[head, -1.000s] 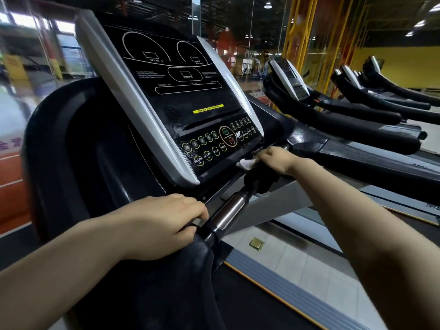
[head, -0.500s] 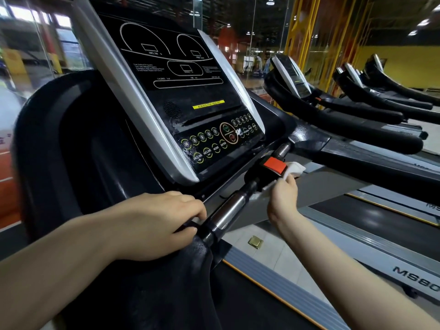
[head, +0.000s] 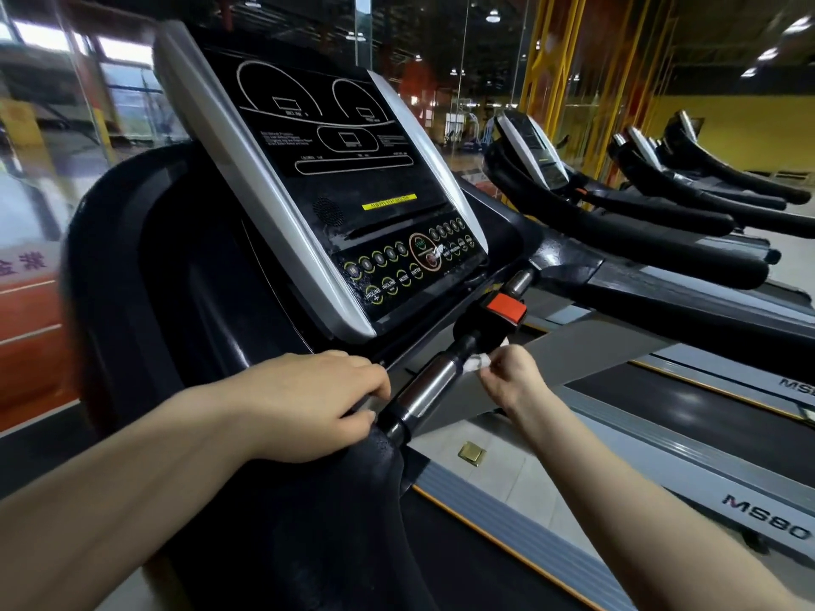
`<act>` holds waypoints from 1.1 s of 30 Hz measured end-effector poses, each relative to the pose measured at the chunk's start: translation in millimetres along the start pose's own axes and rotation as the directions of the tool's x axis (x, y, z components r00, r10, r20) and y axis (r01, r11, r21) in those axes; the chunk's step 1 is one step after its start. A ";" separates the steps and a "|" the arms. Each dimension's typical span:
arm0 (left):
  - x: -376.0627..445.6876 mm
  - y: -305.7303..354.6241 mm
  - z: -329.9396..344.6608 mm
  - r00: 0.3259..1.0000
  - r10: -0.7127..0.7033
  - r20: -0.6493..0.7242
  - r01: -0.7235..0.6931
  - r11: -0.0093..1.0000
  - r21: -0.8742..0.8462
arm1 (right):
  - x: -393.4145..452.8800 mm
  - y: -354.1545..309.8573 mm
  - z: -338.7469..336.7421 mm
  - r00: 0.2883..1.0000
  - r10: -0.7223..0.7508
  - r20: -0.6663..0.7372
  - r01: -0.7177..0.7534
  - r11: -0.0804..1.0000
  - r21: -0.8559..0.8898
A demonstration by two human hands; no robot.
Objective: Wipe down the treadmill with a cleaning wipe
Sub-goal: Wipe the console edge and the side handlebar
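The treadmill console, black with silver edges, tilts up in front of me. Below it runs a crossbar with a chrome section and a red stop button. My right hand pinches a small white cleaning wipe against the black part of the bar, just right of the chrome section and below the red button. My left hand grips the left end of the bar where it meets the black padded handrail.
More treadmills stand in a row to the right, with black handrails reaching toward me. A grey belt deck marked MS80 lies at lower right. Glass panels and yellow beams stand behind the console.
My right hand with the wipe has come down from the console's lower edge, past the red button, and left along the bar toward the chrome section. My left hand has kept its grip.
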State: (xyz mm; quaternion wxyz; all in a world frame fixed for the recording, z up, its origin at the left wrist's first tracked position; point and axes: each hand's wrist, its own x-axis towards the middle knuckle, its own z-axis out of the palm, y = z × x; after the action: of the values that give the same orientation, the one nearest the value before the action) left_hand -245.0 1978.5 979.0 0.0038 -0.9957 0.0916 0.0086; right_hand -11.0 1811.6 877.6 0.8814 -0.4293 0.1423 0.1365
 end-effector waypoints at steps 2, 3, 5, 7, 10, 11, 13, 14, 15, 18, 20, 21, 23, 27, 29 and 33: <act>-0.4 -0.6 0.4 1.000 -0.001 0.009 0.002 1.000 -0.013 | -4.4 0.2 9.5 0.998 0.065 -0.008 -0.065 0.998 -0.014; -0.6 -1.1 0.1 1.000 0.000 0.008 0.000 1.000 -0.015 | -7.6 -3.7 15.4 0.996 0.090 -0.010 -0.090 0.994 -0.054; -1.4 -1.5 -0.4 1.000 0.009 -0.002 -0.009 1.000 -0.017 | -15.0 -15.2 18.8 0.995 0.072 -0.068 -0.087 0.962 -0.258; -1.4 -2.4 -0.1 1.000 0.024 -0.015 -0.024 0.999 -0.021 | -15.9 -32.1 14.1 0.995 0.059 -0.081 -0.085 0.923 -0.376; -1.0 -3.3 0.8 0.999 0.045 -0.020 -0.046 0.999 -0.026 | -28.8 -62.5 9.4 0.997 0.071 -0.020 -0.071 0.854 -0.515; -0.5 -3.9 0.8 0.999 0.049 -0.021 -0.050 0.998 -0.028 | -38.1 -70.3 10.7 0.998 0.059 0.012 -0.043 0.840 -0.540; -0.1 -4.1 0.5 0.998 0.056 -0.025 -0.057 0.998 -0.028 | -60.3 -82.4 16.0 0.994 0.059 0.089 -0.006 0.863 -0.506; -0.1 -3.7 0.4 0.998 0.063 -0.026 -0.063 0.998 -0.023 | -73.1 -84.2 16.9 0.994 0.030 0.105 0.028 0.860 -0.510; -0.5 -3.5 0.6 0.997 0.069 -0.026 -0.069 0.997 -0.017 | -85.3 -82.9 16.6 0.991 0.012 0.130 0.056 0.860 -0.507; -1.2 -3.6 1.9 0.996 0.087 -0.037 -0.087 0.996 -0.008 | -107.9 -77.6 8.9 0.985 -0.004 0.175 0.078 0.907 -0.414; -1.0 -3.5 2.4 0.995 0.096 -0.041 -0.096 0.995 -0.007 | -115.8 -77.9 -3.8 0.977 -0.029 0.209 0.106 0.924 -0.368; -0.8 -3.4 2.2 0.994 0.097 -0.041 -0.097 0.995 -0.012 | -124.2 -76.4 -10.4 0.974 -0.043 0.223 0.132 0.906 -0.401; -1.8 -2.8 0.4 0.993 0.107 -0.046 -0.108 0.994 -0.020 | -141.8 -71.6 -25.9 0.973 -0.053 0.225 0.169 0.827 -0.537; -8.1 -1.5 -3.4 0.983 0.144 -0.112 -0.150 0.988 -0.047 | -180.1 -58.6 -57.9 0.953 0.065 0.297 0.169 0.697 -0.697; -14.3 2.3 -5.6 0.968 0.155 -0.197 -0.178 0.979 -0.104 | -206.6 -54.0 -68.4 0.946 0.080 0.315 0.172 0.699 -0.694; -32.1 13.1 -12.0 0.919 0.159 -0.360 -0.209 0.972 -0.105 | -254.5 -47.5 -87.3 0.931 0.067 0.358 0.274 0.519 -0.809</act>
State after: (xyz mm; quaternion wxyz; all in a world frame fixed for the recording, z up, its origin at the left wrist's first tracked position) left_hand -278.8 1971.3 991.5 -0.0840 -0.9661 0.1833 -0.1613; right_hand -240.1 1683.8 953.8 0.5769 -0.7800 -0.1254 0.2076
